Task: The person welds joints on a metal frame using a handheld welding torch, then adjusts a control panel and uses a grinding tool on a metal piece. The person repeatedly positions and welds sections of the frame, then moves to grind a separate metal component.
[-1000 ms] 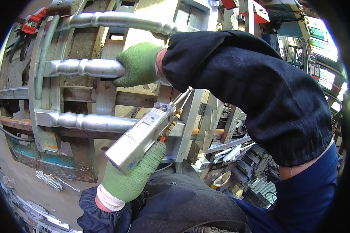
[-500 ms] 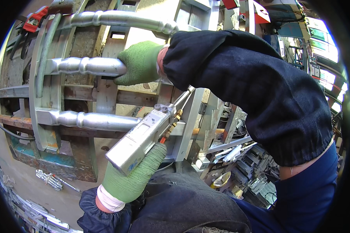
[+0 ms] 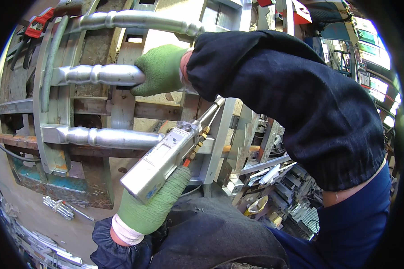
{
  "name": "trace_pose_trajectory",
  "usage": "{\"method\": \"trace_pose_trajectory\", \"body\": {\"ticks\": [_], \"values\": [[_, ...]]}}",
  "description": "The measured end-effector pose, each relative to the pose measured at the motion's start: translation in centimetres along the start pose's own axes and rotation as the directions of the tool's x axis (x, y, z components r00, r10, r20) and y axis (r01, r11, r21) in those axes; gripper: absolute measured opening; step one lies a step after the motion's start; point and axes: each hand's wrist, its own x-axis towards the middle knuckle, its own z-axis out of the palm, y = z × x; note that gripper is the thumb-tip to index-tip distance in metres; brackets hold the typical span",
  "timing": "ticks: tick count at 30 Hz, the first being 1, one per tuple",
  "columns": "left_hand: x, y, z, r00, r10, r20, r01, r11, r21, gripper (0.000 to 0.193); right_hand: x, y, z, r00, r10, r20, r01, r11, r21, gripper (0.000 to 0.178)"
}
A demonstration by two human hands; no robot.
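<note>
My left hand (image 3: 155,206), in a green glove, is closed around a box-bodied silver metal tool (image 3: 159,161) with brass fittings and a long tube pointing up and right. The tool's body overlaps the right end of the lower turned metal baluster (image 3: 98,137); I cannot tell whether they touch. My right hand (image 3: 159,69), gloved the same way, wraps the right end of the middle baluster (image 3: 96,75), covering that end. Above it runs another turned baluster (image 3: 139,20). All three belong to a silver metal railing frame (image 3: 49,148).
A red clamp (image 3: 37,26) sits at the upper left. Metal bars and a rusty support (image 3: 94,177) lie beneath the railing. Short rods (image 3: 60,207) are on the floor at lower left. Metal offcuts (image 3: 287,193) pile up at the right, near a yellow-rimmed container (image 3: 256,206).
My right hand has shifted very slightly upward on the middle baluster. The tool in my left hand has moved a touch left; both grips are unchanged.
</note>
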Motion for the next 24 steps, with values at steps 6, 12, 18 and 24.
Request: {"method": "trace_pose_trajectory", "body": {"ticks": [6, 12, 18, 24], "values": [[-0.3, -0.4, -0.1, 1.000, -0.001, 0.002, 0.001, 1.000, -0.005, 0.050, 0.2, 0.2, 0.4, 1.000, -0.002, -0.011, 0.002, 1.000, 0.009, 0.063], [-0.5, 0.2, -0.1, 0.999, 0.036, -0.003, -0.035, 0.997, 0.064, 0.049, 0.0, 0.0, 0.0, 1.000, -0.004, -0.010, 0.004, 1.000, 0.009, 0.062], [-1.4, 0.6, -0.3, 1.000, -0.005, -0.006, 0.005, 1.000, -0.003, 0.048, 0.4, 0.2, 0.4, 1.000, -0.020, -0.023, 0.021, 0.999, 0.040, 0.061], [-4.5, -3.1, -2.5, 0.953, 0.302, 0.031, -0.302, 0.935, 0.184, 0.039, -0.2, 0.4, 0.1, 0.999, -0.031, -0.029, 0.033, 0.997, 0.073, 0.061]]}}
